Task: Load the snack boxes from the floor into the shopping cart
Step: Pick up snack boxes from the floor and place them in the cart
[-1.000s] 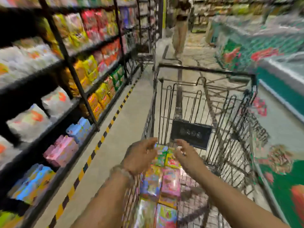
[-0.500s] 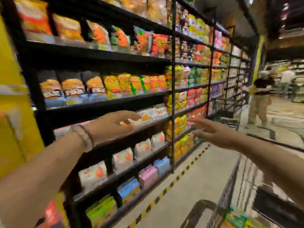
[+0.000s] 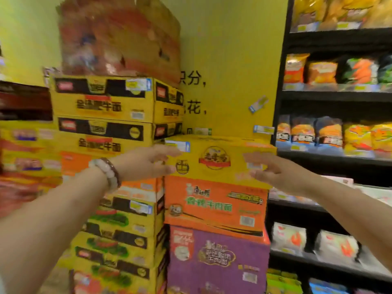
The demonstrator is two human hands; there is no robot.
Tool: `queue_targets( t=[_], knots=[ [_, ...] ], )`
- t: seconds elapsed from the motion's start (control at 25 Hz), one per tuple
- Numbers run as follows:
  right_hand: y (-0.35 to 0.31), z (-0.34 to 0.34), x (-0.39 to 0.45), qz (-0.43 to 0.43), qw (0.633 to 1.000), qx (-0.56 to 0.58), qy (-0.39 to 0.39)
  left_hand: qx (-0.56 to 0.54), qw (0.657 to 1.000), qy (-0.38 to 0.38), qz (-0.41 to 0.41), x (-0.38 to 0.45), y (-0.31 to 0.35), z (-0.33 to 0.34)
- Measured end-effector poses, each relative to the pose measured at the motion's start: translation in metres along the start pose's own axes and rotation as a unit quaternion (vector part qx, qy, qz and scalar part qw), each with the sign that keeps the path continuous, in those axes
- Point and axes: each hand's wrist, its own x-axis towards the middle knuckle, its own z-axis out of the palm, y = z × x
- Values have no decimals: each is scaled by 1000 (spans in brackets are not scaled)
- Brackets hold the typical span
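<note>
Both hands out in front, reaching for the yellow carton (image 3: 220,160) on top of the near stack. Left hand (image 3: 146,162) has fingers spread and relaxed at the carton's left front corner, about touching or just short of it; motion blur, cannot tell contact. Right hand (image 3: 273,169) also has fingers apart and extended, in front of the carton's right front face, holding nothing. So neither grip is clamped on anything.

The yellow carton sits on an orange carton (image 3: 214,206), which sits on a purple carton (image 3: 218,257). Just left of it stands a taller stack of yellow-and-black cartons (image 3: 104,115), topped by a brown carton (image 3: 118,37). Black snack shelves (image 3: 335,96) with bagged chips on the right, yellow wall (image 3: 231,60) behind. Shopping cart not in view.

Step, as judged: reach for the next box, pre-grasp. The next move calls for both palms on opposite sides of the top carton, lifting it straight off so the orange one stays put, then turning to wherever the cart stands. Tall left stack is close, so mind bumping it.
</note>
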Motion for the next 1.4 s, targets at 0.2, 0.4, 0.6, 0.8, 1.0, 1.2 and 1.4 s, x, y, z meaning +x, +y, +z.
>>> queue_targets(
  t=[0.2,0.4,0.6,0.8,1.0,1.2,1.4],
  knots=[
    [-102,90,73,-114,990,42,-70,23,994,43,-101,-120,-64,-61],
    [-228,181,131,-210,966,66,-139,89,970,73,-215,-243,-134,-127],
    [-352,264,175,-305,934,90,-163,112,937,91,-319,-346,-173,-195],
    [-448,339,211,-413,873,92,-241,168,899,66,-399,-414,-207,-231],
    [-503,409,262,-472,835,57,-276,195,861,55,-467,-446,-269,-241],
    [-541,470,332,-521,798,47,-299,194,831,82,-515,-447,-345,-252],
    [-593,550,390,-539,774,63,-327,193,796,98,-565,-480,-425,-254]
  ],
)
